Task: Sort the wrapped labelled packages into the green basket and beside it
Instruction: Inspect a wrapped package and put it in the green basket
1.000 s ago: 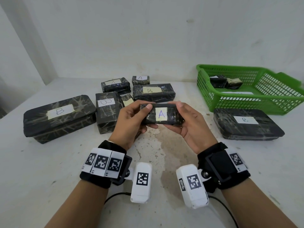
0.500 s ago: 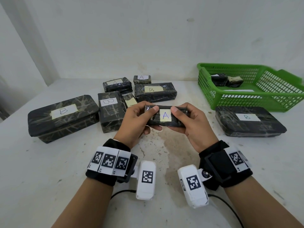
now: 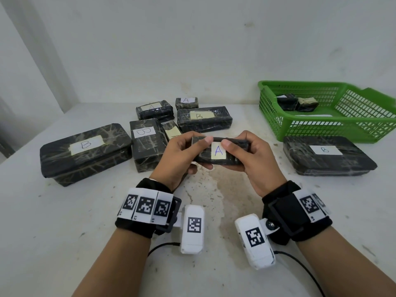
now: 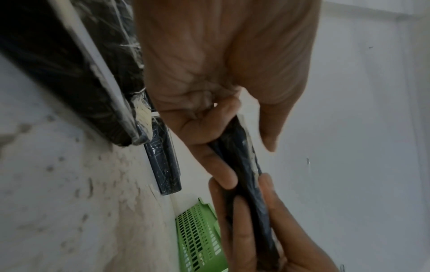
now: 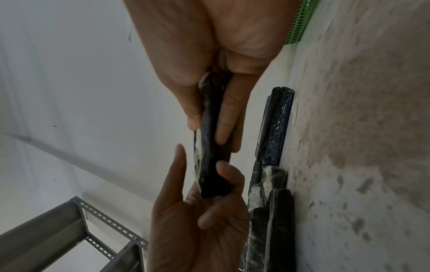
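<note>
Both hands, left hand [image 3: 177, 156] and right hand [image 3: 255, 159], pinch the slim A package [image 3: 218, 154] by its ends, label up. Judging by the sorted B package [image 3: 327, 154], A goes inside the green basket [image 3: 278, 127]; I'd pass it to the right and lower it flat.

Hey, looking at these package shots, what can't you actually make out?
- Head view: labels on the two small packages in the green basket, too small and angled.
- Head view: yellow-labelled package, letter hidden by the left hand.
- Wrist views: held package edge-on, label unreadable.
</note>
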